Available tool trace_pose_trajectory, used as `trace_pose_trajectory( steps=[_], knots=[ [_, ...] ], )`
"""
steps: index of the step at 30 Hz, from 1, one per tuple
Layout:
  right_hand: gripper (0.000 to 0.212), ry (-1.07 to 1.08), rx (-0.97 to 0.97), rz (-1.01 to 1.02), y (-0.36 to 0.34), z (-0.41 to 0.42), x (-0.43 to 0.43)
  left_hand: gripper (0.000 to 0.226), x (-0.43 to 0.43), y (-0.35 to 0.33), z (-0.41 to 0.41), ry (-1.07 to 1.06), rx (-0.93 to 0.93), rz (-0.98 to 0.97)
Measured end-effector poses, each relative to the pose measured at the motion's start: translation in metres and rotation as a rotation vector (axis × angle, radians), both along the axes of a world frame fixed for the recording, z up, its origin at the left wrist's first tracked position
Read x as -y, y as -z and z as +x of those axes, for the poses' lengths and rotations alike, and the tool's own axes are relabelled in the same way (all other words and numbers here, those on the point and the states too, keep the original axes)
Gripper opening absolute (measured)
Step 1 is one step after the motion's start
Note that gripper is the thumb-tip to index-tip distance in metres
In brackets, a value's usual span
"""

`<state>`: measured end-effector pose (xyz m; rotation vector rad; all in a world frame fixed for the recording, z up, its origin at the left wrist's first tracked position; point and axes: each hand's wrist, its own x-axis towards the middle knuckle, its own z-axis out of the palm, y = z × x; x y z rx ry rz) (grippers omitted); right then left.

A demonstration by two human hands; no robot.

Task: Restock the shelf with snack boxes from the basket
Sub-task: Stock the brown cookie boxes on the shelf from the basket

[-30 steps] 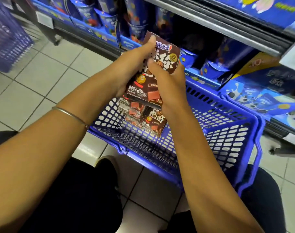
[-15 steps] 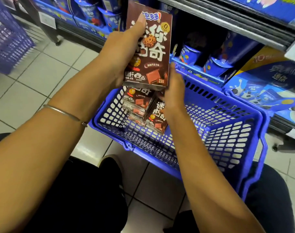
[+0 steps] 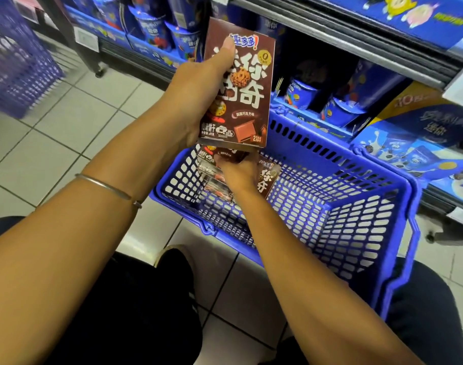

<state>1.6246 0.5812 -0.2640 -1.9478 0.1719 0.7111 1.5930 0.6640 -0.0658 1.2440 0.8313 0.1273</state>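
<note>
Now that the right hand (image 3: 237,171) is dropped into the basket (image 3: 317,151), its grip not discernible, the snack box (image 3: 246,101) is gripped by the left hand (image 3: 198,83) alone, ready for shelving.

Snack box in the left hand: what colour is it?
The snack box is dark brown with large white lettering; the head view shows it best.

Floor: pale square tiles (image 3: 75,122), dark grout lines. Far left: blurred purple-blue mesh stack (image 3: 17,67) standing on tiles. White price label (image 3: 86,38) upper left; dark caster foot (image 3: 100,72) just below it, on floor. Blue snack cups (image 3: 148,27) in row, upper centre-left; more blue cups (image 3: 301,92) right of centre. Blue flat packs (image 3: 409,156) with milk-splash print, far right; yellow-and-blue carton (image 3: 420,109) above them. Bottom edge: black trousers (image 3: 93,312), dark shoe (image 3: 175,259) with pale rim.
</note>
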Motion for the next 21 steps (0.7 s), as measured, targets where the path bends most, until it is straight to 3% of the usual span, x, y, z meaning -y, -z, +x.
trace_pose_trajectory(
  steps=[5, 10, 15, 21],
  knots=[
    [0.029, 0.105, -0.092, 0.099, -0.001, 0.006, 0.004, 0.036, 0.004, -0.003, -0.004, 0.000, 0.021, -0.050],
    [0.029, 0.131, -0.130, 0.157, -0.015, 0.010, 0.022, 0.038, 0.003, -0.003, -0.001, 0.008, 0.035, -0.062],
    [0.022, 0.149, -0.183, 0.377, -0.054, 0.021, 0.048, 0.042, -0.005, -0.003, 0.003, -0.019, 0.048, -0.107],
    [0.034, 0.338, -0.092, 0.567, -0.099, 0.040, 0.075, 0.038, -0.020, -0.009, -0.001, -0.108, 0.070, 0.066]
  ],
)
